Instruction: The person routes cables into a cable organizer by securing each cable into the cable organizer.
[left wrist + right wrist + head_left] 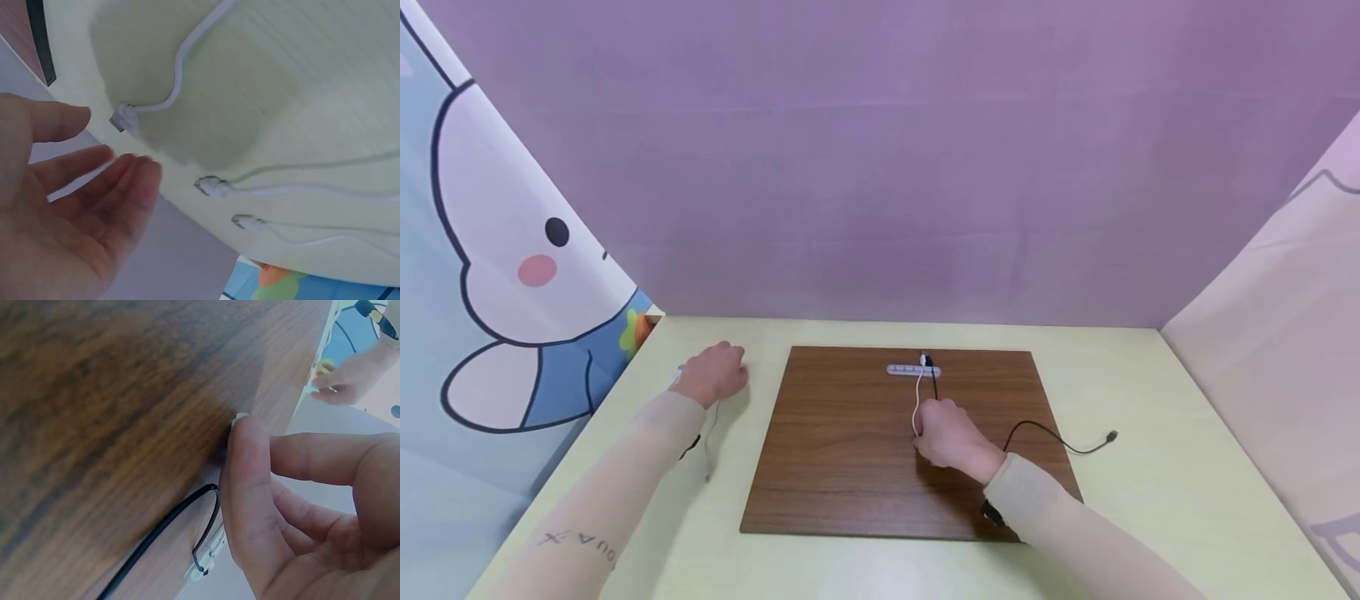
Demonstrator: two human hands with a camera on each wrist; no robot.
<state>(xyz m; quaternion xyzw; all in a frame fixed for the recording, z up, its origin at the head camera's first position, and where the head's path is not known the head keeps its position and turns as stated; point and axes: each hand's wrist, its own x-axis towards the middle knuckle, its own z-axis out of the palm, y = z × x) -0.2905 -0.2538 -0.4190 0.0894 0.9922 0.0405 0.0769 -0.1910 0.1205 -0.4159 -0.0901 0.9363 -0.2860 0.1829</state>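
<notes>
My left hand [711, 372] is above the far left of the table, its fingers loosely bent and holding nothing. In the left wrist view, a white cable's metal-tipped plug [124, 117] shows just past my thumb and fingertips. Two more white cable plugs [211, 185] lie beside it. Low over a brown wood-grain board [827, 450], my right hand [951, 435] pinches a white cable [917, 396] between thumb and finger; the pinched part is mostly hidden. This cable comes from a small slotted strip [904, 370]. A black cable [935, 383] runs from the strip to beneath that hand.
The black cable's other stretch loops off the board's right edge to a dark plug [1111, 436] on the pale table [1180, 500]. A purple backdrop [880, 208] stands behind, with a cartoon-printed cloth [497, 275] on the left and a pale cloth [1292, 333] on the right.
</notes>
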